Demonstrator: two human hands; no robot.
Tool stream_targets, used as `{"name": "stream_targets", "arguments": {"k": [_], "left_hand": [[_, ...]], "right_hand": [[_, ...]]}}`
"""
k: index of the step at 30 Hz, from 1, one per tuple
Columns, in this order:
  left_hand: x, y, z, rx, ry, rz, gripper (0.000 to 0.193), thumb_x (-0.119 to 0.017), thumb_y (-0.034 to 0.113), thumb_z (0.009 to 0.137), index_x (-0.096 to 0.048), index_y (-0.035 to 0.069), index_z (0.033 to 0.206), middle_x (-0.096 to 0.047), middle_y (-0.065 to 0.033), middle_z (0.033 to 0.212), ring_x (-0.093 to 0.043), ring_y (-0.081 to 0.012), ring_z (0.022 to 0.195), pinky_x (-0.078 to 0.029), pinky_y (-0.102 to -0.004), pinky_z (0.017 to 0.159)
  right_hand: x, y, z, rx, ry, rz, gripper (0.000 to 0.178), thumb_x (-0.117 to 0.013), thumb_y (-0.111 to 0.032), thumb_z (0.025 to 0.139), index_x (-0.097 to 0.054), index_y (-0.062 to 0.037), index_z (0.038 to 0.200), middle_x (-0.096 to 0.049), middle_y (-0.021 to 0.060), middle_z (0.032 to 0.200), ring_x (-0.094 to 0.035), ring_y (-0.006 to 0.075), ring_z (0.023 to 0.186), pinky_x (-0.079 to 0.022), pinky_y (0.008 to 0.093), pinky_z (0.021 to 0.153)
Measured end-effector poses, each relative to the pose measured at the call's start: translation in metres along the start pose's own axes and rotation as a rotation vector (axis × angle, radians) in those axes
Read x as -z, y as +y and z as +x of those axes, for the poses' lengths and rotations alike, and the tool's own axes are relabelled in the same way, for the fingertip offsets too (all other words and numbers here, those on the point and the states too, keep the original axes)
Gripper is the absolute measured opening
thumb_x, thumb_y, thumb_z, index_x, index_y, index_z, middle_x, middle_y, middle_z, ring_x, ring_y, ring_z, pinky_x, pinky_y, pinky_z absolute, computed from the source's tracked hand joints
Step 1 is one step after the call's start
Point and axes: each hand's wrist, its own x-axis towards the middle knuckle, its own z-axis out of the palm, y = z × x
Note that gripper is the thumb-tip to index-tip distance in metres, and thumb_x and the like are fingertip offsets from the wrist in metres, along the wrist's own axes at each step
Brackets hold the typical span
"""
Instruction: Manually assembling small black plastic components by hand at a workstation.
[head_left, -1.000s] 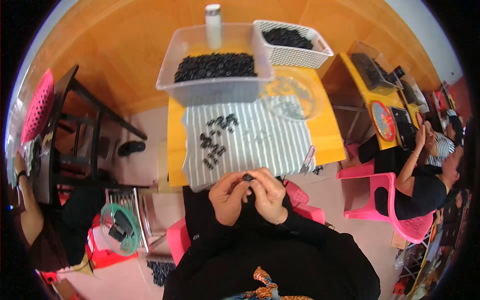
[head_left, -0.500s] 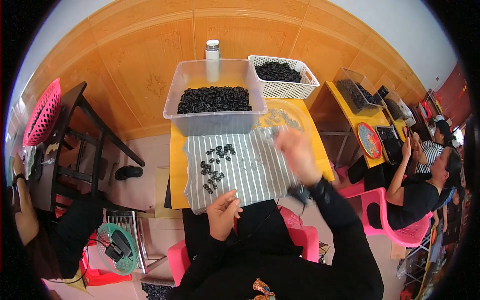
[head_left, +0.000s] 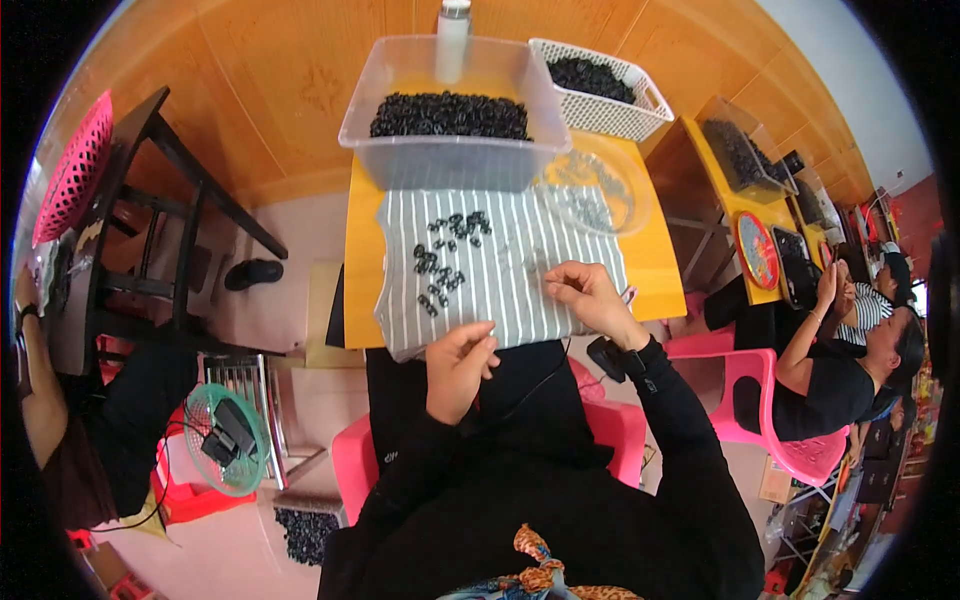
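Note:
A grey-and-white striped cloth (head_left: 520, 300) covers the near part of the yellow table (head_left: 655, 270). On its left half lie several small black, two-holed oval pieces (head_left: 440, 275) in loose clusters. My left hand (head_left: 460, 370) is at the cloth's near edge, its fingers curled and thumb close to them; anything inside is too small to make out. Over the right side of the cloth, my right hand (head_left: 592, 298) has thumb and fingertips pinched together. Whatever the pinch holds cannot be made out. A round clear tray (head_left: 635, 215) with small greyish pieces sits beyond my right hand.
Behind the cloth stands a clear tub (head_left: 455, 170) of black pieces, with a white perforated basket (head_left: 610, 113) to its right and a bottle (head_left: 452, 45) behind. At right, a person in black (head_left: 830, 370) sits on a pink chair (head_left: 720, 385). Another person's arm (head_left: 45, 400) shows at left.
My right hand has come back from near the clear tray to the cloth's right side, its fingers now pinched. My left hand stays near the front edge. The view has tilted downward.

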Motion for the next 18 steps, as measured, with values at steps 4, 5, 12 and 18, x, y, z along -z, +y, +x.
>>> {"name": "stream_targets", "arguments": {"k": [4,5,12,18], "left_hand": [[0.001,-0.004,-0.002,-0.014,-0.004,-0.005,0.022,-0.059,0.001,0.085,-0.062,-0.004,0.105,-0.063,-0.0055,0.08,-0.058,-0.0084,0.062,-0.043,-0.0188,0.049],[0.0,-0.005,-0.002,-0.009,-0.009,0.015,0.021,-0.059,0.001,0.085,-0.062,-0.004,0.105,-0.063,-0.0054,0.08,-0.057,-0.0083,0.062,-0.043,-0.0187,0.049],[0.001,-0.007,-0.008,-0.026,-0.014,0.021,0.021,-0.059,0.002,0.085,-0.062,-0.003,0.105,-0.063,-0.0058,0.08,-0.058,-0.0083,0.063,-0.043,-0.0185,0.049],[0.005,-0.004,-0.007,-0.011,-0.003,0.036,0.021,-0.058,0.003,0.085,-0.062,-0.002,0.105,-0.063,-0.0054,0.08,-0.057,-0.0075,0.063,-0.043,-0.0192,0.049]], "right_hand": [[-0.005,0.002,-0.001,0.229,0.069,-0.515,0.011,-0.059,-0.004,0.075,-0.063,0.0,0.084,-0.057,0.0178,0.076,-0.058,0.0377,0.075,-0.045,0.0424,0.065],[-0.005,0.006,0.005,0.231,0.068,-0.512,0.011,-0.059,-0.004,0.075,-0.063,0.0,0.084,-0.057,0.0178,0.076,-0.058,0.0377,0.075,-0.045,0.0424,0.065],[-0.023,0.014,0.027,0.256,0.174,-0.683,0.018,-0.063,-0.006,0.072,-0.067,-0.0052,0.09,-0.056,0.0142,0.078,-0.059,0.0345,0.075,-0.047,0.0414,0.065],[-0.032,0.012,0.028,0.32,0.204,-0.732,0.015,-0.062,-0.004,0.071,-0.064,-0.0043,0.086,-0.055,0.0136,0.078,-0.057,0.0342,0.076,-0.046,0.0407,0.066]]}}
